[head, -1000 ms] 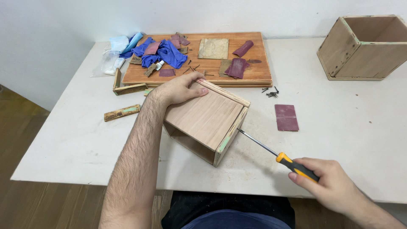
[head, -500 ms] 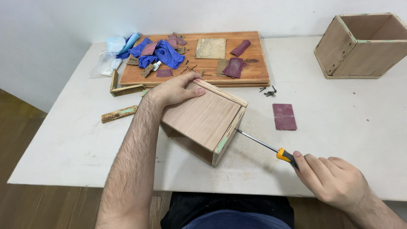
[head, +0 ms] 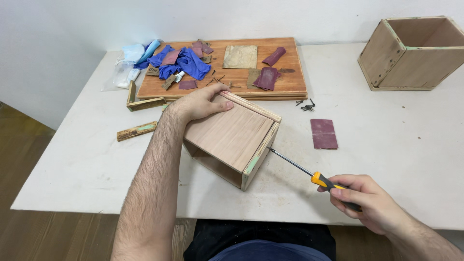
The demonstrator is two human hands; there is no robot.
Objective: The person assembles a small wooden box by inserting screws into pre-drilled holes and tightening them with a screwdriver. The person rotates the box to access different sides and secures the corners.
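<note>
Since the earlier frame, little has shifted: right hand (head: 374, 205) fingers remain wrapped shut around the screwdriver (head: 314, 176) handle, tip at the wooden box (head: 232, 137) edge. Left hand (head: 200, 102) fingers lie flat and spread atop the box, which rests tilted on the worktop (head: 72, 164) between both hands.

Single head-worn view, steeply downward, close over the white table (head: 386, 159).

Bright, even light from overhead; no glare on the white table (head: 396, 159). My wooden box (head: 232, 137) throws a soft short shadow toward the table's near edge, and its open inside is dim. Focus sharp all over, no motion blur on my right hand (head: 369, 203). Slight wide-angle bending at the table's far corners.
</note>
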